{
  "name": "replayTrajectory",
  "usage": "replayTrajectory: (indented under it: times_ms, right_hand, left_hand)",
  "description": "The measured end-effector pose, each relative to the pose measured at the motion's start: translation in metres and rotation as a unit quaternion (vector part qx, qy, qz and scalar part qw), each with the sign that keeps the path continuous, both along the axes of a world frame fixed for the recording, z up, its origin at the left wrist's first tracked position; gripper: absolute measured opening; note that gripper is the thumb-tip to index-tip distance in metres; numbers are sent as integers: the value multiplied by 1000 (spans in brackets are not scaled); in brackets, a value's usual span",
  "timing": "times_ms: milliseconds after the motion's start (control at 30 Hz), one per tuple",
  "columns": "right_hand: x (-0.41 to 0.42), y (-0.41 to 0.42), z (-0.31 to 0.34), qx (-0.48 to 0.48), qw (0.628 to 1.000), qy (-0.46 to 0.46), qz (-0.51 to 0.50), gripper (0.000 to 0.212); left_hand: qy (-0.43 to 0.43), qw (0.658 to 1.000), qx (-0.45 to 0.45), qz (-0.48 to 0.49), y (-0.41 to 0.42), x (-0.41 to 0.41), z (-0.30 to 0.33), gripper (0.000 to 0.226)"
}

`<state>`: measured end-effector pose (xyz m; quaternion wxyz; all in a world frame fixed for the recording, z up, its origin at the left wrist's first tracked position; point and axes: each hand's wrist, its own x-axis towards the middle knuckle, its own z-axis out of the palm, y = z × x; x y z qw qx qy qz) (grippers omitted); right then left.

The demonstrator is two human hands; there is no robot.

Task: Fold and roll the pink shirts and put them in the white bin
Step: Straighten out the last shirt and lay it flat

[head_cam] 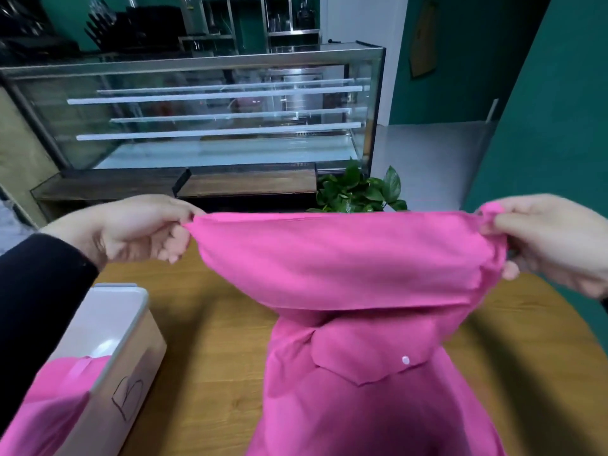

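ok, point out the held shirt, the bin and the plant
shirt (pixel 345 258): head view, on the stretched upper panel between the hands.
bin (pixel 144 353): head view, on its side wall above the handwritten letter.
plant (pixel 357 192): head view, on the leaves behind the shirt's top edge.

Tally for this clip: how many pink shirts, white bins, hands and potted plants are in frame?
Pink shirts: 2, the held shirt and the shirt in the bin
White bin: 1
Hands: 2, left hand, right hand, each pinching the held shirt
Plant: 1
Total: 6
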<state>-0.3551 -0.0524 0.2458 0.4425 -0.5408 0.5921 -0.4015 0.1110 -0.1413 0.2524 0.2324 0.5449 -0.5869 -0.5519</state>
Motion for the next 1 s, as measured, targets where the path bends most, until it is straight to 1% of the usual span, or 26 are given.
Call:
replayTrajectory:
  times_ms: [33,67,100,133,200,233,267,300,333,367,400,433,500,533,567,600,633,667,700,767,800,833,867,933,967,1000]
  right_hand:
    - [-3,-3,-7,32,999,-9,-4,28]
    - [-4,-7,-13,55,998,-20,-18,22]
    - [-4,-17,-20,61,997,-24,-46,16]
    - [-1,-30,-22,42,995,-29,-86,13]
    - [10,-69,-20,-55,983,-48,-166,20]
    - [16,-92,-15,-114,974,-42,-191,25]
    - [20,-115,-6,-164,965,-6,-205,31]
    - [24,-138,2,-189,960,57,-200,40]
    - [28,-157,10,-191,956,137,-173,53]
    - [31,-173,12,-176,952,203,-148,66]
    - [33,-183,10,-156,948,245,-133,76]
    - [35,-187,2,-145,944,269,-122,78]
    - [42,-174,-31,-153,943,275,-103,65]
    - [48,-161,-53,-152,947,271,-78,53]
    - [54,-146,-80,-125,954,270,-41,44]
    - [59,-129,-108,-85,960,267,3,43]
    - [62,-109,-133,-33,963,265,42,49]
    - [63,-92,-156,17,961,267,74,61]
    - [64,-76,-175,63,952,280,103,74]
    - [66,-56,-200,106,933,314,141,98]
    - [65,-53,-208,100,928,334,133,100]
    - [65,-50,-213,95,928,345,107,91]
    - [64,-50,-216,90,935,335,75,77]
    - [63,-50,-226,89,938,333,37,34]
    - [62,-49,-230,86,931,353,41,22]
    - [62,-49,-236,76,927,364,46,25]
  left_hand:
    - [29,999,15,-5,2,0,-5,28]
    - [49,998,25,-6,3,-2,-8,39]
    - [58,998,25,8,-3,-7,-11,42]
    - [70,997,12,30,-12,-15,-12,38]
    - [97,989,-52,95,-43,-38,-3,29]
    - [99,985,-101,101,-61,-50,5,30]
    - [101,979,-148,95,-76,-63,15,35]
    - [81,974,-190,89,-92,-76,23,47]
    - [29,967,-235,91,-103,-87,30,64]
    - [-38,955,-275,103,-113,-97,31,74]
    - [-96,939,-312,110,-118,-106,27,76]
    - [-127,924,-344,113,-121,-110,16,73]
    - [-172,903,-372,128,-121,-105,-30,61]
    - [-186,902,-361,147,-117,-99,-60,54]
    - [-177,911,-323,187,-110,-91,-94,50]
    - [-150,924,-261,234,-99,-83,-124,51]
    - [-126,938,-178,271,-82,-78,-152,53]
    - [-110,950,-87,279,-63,-74,-176,55]
    - [-102,961,-7,259,-43,-74,-195,56]
    - [-70,972,85,208,-10,-79,-222,54]
    - [-53,974,103,196,-1,-81,-231,52]
    - [-39,975,109,191,6,-86,-236,49]
    - [-35,976,104,188,6,-91,-241,42]
    - [-41,980,74,181,5,-104,-244,27]
    - [-43,980,44,189,4,-111,-241,23]
    - [-32,978,9,204,2,-115,-239,22]
